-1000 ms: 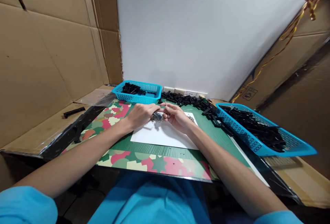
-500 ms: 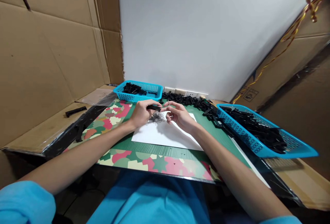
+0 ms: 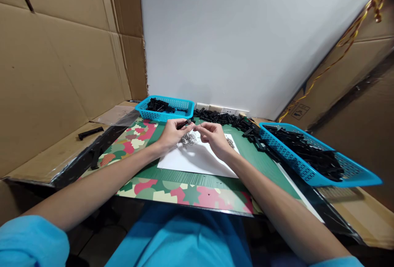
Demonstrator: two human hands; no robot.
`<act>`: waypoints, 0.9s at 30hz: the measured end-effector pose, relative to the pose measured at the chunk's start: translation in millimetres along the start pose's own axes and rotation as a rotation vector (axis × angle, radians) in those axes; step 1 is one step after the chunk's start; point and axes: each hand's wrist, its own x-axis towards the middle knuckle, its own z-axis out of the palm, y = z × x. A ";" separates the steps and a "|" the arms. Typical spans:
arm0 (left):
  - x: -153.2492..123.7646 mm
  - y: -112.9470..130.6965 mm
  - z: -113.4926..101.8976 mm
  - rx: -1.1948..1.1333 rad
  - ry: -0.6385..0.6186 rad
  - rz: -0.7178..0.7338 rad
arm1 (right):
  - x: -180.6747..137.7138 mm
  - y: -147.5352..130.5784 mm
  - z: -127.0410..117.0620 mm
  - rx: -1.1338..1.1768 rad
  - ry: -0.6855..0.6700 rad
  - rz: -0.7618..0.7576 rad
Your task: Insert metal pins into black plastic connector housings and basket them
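A small black plastic piece [image 3: 184, 124] sits just above the middle of the frame, gripped between the thumb and fingers of the left hand [image 3: 172, 133] and lifted clear of the table. The right hand [image 3: 214, 135] is right beside it, thumb and forefinger pinched together with their tips almost at the piece's right end. Whether anything tiny lies between them is too small to tell.

Directly below both hands, a little heap of silvery metal bits [image 3: 188, 139] rests on a white paper sheet [image 3: 197, 161]. The sheet lies on a green cutting mat [image 3: 147, 173] over a camouflage-patterned cover [image 3: 135, 135].

Behind the hands, left of centre, is a turquoise plastic basket [image 3: 160, 115] with a few black parts in it. A larger turquoise basket [image 3: 308, 172], heaped with black parts, stands at the right. A loose row of black parts [image 3: 224, 117] runs between them along the white wall. A black bar [image 3: 90, 132] lies on cardboard at the left.
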 end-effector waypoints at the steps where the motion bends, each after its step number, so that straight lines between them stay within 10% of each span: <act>1: -0.1 2.4 -0.4 -0.075 -0.035 -0.082 | 0.0 -0.5 -1.6 -0.014 0.021 -0.010; 7: 1.5 5.1 -5.9 -0.552 -0.248 -0.416 | -0.5 -5.1 -10.4 -0.075 0.120 -0.076; 16: 5.3 -11.6 -7.7 -0.340 -0.072 -0.298 | -0.9 -9.2 -10.7 -0.082 0.112 -0.090; 27: 7.2 -4.9 -12.9 -0.331 -0.159 -0.391 | -4.9 -9.0 -7.7 -0.374 0.052 -0.258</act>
